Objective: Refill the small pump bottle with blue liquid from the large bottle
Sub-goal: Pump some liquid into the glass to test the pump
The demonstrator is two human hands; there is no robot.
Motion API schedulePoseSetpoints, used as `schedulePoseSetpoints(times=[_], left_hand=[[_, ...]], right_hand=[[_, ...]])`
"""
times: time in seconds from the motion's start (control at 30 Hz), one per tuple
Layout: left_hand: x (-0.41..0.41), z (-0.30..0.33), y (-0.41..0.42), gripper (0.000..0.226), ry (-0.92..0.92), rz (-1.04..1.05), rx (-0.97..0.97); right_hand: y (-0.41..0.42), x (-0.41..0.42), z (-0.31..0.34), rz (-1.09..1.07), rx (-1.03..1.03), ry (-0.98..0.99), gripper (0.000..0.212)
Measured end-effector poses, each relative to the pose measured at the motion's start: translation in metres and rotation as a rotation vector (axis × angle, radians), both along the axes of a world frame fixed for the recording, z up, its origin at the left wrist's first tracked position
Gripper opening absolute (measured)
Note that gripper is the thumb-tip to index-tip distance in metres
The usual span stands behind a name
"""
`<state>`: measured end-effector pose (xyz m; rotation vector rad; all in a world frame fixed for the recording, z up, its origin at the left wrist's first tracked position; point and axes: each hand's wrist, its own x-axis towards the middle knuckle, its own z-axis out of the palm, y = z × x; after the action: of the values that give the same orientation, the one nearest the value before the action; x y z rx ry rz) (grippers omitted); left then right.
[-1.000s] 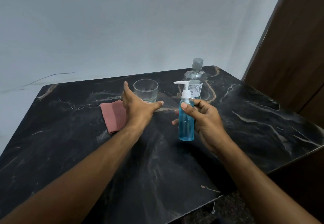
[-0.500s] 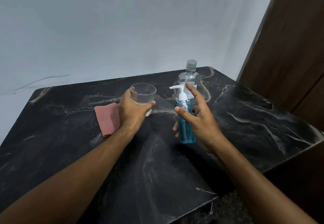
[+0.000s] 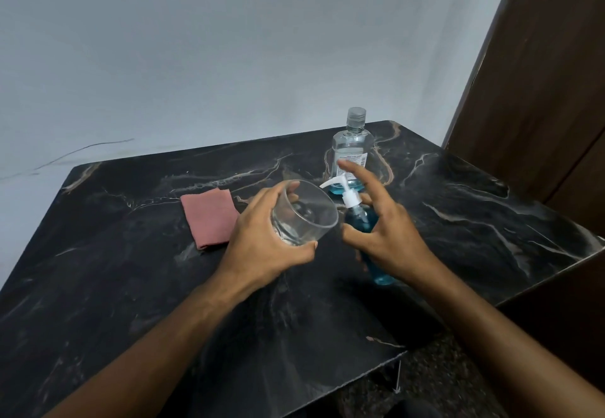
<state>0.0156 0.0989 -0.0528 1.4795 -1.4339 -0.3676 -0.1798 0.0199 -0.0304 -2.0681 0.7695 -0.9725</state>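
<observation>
On the left of the black tabletop (image 3: 98, 286) lies a folded pink cloth (image 3: 211, 217), flat and in the same spot as before. Next to it is the left hand (image 3: 262, 250). Half a second ago this hand was only touching the clear glass (image 3: 302, 213) while it stood on the tabletop. Now the hand has lifted the glass up and tipped it, so its open mouth points to the right, toward the pump. The fingers (image 3: 278, 193) curl over the top side of the glass and the thumb presses the bottom side. To the right of the glass is the small pump bottle (image 3: 360, 217), filled with blue liquid. It stood straight up before, but now it leans, with its white pump head toward the glass and its bottom lower down on the right. The right hand (image 3: 389, 237) holds it, with the thumb in front and the other fingers curled behind it. The pointer finger sticks up and out above the pump, not touching it. Behind both hands, the large bottle (image 3: 352, 152) stands near the far edge of the tabletop with its cap on. It has not moved. Only a little blue liquid shows at its bottom.
</observation>
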Motion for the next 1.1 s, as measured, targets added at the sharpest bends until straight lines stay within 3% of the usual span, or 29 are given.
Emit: schedulePoseSetpoints(times=[0.47,0.67,0.93,1.1], left_hand=[[-0.0057,-0.0022,-0.0018,0.090,0.037,0.006,0.003],[-0.0063,-0.0042,-0.0032,0.091,0.050,0.006,0.000],[-0.0064,-0.0059,-0.0027,0.091,0.068,0.001,0.006],[-0.0069,-0.0055,-0.0023,0.091,0.096,0.008,0.001]], right_hand=[[0.0013,0.0032,0.0043,0.040,-0.061,0.090,0.067],[0.0025,-0.0007,0.0058,0.113,0.017,0.032,0.089],[0.0002,-0.0043,0.0040,0.127,0.024,0.062,0.069],[0.0036,-0.0035,0.0060,0.150,0.044,0.055,0.074]])
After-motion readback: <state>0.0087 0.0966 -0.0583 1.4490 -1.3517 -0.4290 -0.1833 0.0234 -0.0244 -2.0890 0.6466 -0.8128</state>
